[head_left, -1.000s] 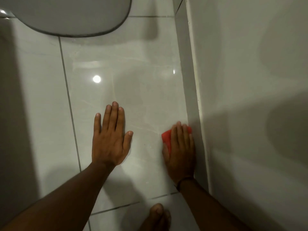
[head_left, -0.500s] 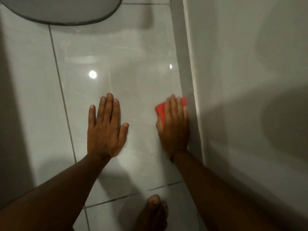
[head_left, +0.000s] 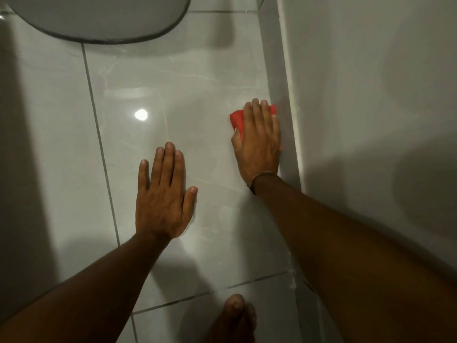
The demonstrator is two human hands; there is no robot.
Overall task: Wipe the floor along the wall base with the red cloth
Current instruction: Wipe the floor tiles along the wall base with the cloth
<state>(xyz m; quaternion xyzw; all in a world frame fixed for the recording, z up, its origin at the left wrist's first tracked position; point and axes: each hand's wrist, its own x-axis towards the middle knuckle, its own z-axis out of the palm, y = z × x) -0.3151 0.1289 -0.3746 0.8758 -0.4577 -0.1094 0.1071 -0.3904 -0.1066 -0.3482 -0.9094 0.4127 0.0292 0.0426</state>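
My right hand [head_left: 258,142] lies flat on the red cloth [head_left: 237,121], pressing it onto the glossy grey floor tile [head_left: 188,100] right against the skirting strip [head_left: 284,115] at the base of the white wall [head_left: 371,120]. Only the cloth's left corner and a sliver by the little finger show; the hand covers the rest. My left hand [head_left: 164,194] rests palm down on the tile to the left, fingers spread, holding nothing.
A rounded grey toilet base [head_left: 99,18] stands on the floor at the top left. My bare foot [head_left: 235,318] is at the bottom edge. Dark grout lines cross the tiles. A deep shadow covers the left side.
My right hand has slid the red cloth forward along the wall base, away from me. My left hand has stayed flat on the tile.
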